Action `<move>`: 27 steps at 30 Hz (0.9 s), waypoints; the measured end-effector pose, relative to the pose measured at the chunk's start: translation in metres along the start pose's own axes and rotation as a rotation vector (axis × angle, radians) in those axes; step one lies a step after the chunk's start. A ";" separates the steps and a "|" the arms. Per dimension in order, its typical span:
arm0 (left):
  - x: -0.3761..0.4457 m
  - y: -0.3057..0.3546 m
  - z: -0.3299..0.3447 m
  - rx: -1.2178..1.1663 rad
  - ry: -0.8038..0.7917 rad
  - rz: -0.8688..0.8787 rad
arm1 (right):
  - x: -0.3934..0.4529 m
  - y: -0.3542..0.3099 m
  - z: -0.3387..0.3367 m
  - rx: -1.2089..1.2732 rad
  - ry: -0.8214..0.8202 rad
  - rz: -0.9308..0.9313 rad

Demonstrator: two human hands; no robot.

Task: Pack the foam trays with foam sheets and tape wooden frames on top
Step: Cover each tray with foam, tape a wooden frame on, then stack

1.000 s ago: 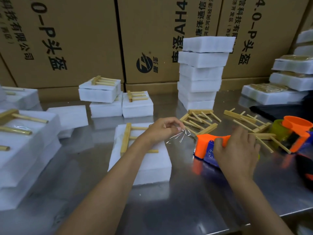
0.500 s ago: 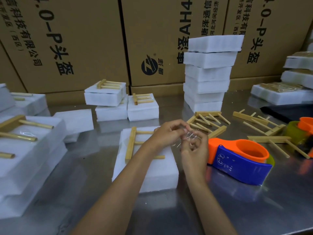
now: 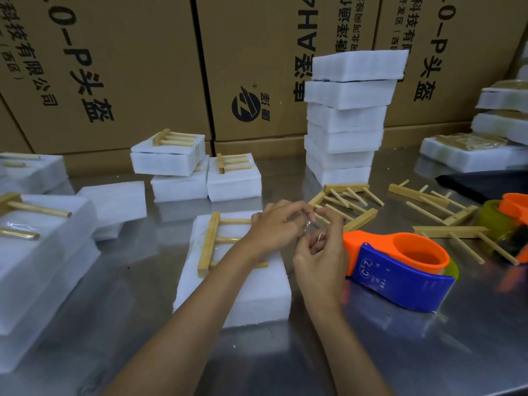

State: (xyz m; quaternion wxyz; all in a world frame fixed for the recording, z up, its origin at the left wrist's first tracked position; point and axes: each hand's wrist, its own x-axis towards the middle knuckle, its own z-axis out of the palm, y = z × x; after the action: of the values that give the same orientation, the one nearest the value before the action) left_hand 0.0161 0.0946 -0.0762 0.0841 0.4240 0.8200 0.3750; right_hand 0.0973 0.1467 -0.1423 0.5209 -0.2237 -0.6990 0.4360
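Both hands, left hand point(image 3: 274, 227) and right hand point(image 3: 320, 252), pinch a clear tape strip point(image 3: 313, 228) above the foam tray point(image 3: 237, 281). The taping step looks underway; next, the strip likely needs pressing across the wooden frame point(image 3: 210, 244).

Steel table point(image 3: 371, 352) loaded with foam and wood

In the near middle lies a white foam tray point(image 3: 251, 295); to its right stands an orange-and-blue tape dispenser point(image 3: 400, 270). Loose wooden frames point(image 3: 347, 205) lie scattered beyond it, more of them point(image 3: 440, 207) toward the right, where a second dispenser point(image 3: 511, 221) sits at the edge. A tall stack of foam trays point(image 3: 348, 118) rises at the far middle. Lower foam piles point(image 3: 180, 170) sit far left of centre, a big foam stack point(image 3: 37, 267) at the near left, and filled trays point(image 3: 468, 155) far right. Cardboard boxes point(image 3: 120, 70) line the far edge.
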 end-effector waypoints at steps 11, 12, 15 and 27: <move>-0.002 -0.003 0.002 0.112 0.137 0.049 | -0.006 0.015 -0.001 -0.277 -0.344 0.094; -0.004 -0.003 0.002 0.140 0.157 0.085 | -0.006 0.015 -0.001 -0.284 -0.353 0.097; -0.012 -0.004 0.001 0.209 0.195 0.170 | -0.006 0.015 -0.002 -0.284 -0.398 0.095; -0.015 -0.034 -0.086 -0.017 0.540 -0.022 | -0.004 0.012 -0.007 -0.253 -0.559 0.087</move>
State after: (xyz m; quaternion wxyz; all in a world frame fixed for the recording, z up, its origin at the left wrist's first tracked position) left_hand -0.0349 0.0242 -0.0414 -0.1300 0.2989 0.8143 0.4803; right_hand 0.1035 0.1528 -0.1538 0.2571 -0.1878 -0.8537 0.4121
